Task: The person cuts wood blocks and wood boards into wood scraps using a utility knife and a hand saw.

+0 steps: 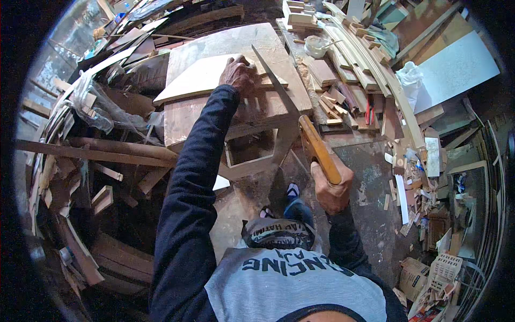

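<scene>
A pale board (190,78) lies on a wooden worktop (188,121) with an open compartment beneath it. My left hand (237,74) is on the board's right part, fingers curled, pressing and holding it. My right hand (332,188) grips the wooden handle (316,147) of a handsaw. The saw's long blade (273,75) points up and away, crossing the board's right end just right of my left hand; whether its teeth touch the wood I cannot tell.
Stacked strips and offcuts (370,72) cover the surface to the right, near a white bag (409,80) and large white sheet (456,67). Loose planks (107,153) and plastic sheeting (91,107) crowd the left. More scraps (416,193) lie low at the right, around the concrete floor (365,182).
</scene>
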Demonstrator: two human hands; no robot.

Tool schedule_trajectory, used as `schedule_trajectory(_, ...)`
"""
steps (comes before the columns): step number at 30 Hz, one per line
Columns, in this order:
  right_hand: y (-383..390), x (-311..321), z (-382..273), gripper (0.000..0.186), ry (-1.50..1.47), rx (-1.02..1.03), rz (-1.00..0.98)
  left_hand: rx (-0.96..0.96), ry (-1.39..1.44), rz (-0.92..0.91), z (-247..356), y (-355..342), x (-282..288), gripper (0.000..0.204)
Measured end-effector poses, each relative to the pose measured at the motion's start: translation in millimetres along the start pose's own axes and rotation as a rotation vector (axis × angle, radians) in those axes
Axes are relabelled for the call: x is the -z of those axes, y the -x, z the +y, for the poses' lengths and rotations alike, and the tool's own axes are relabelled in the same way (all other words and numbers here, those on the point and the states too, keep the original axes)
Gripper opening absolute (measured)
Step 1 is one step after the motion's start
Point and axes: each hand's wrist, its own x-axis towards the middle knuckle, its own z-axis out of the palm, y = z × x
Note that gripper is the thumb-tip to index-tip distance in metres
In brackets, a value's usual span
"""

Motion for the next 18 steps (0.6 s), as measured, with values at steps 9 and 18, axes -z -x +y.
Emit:
schedule_trajectory(9, 8.4, 9.4, 4.8, 0.036, 0.059, 0.138, 0.014, -0.010, 0.050, 0.182, -12.8, -2.5, -16.8, 0.014)
schedule_trajectory(18, -6.4, 6.9, 7.3, 0.037, 0.000, 0.077, -0.009, -0.001, 0.029, 0.041, 8.3, 9.8, 15.1, 0.026)
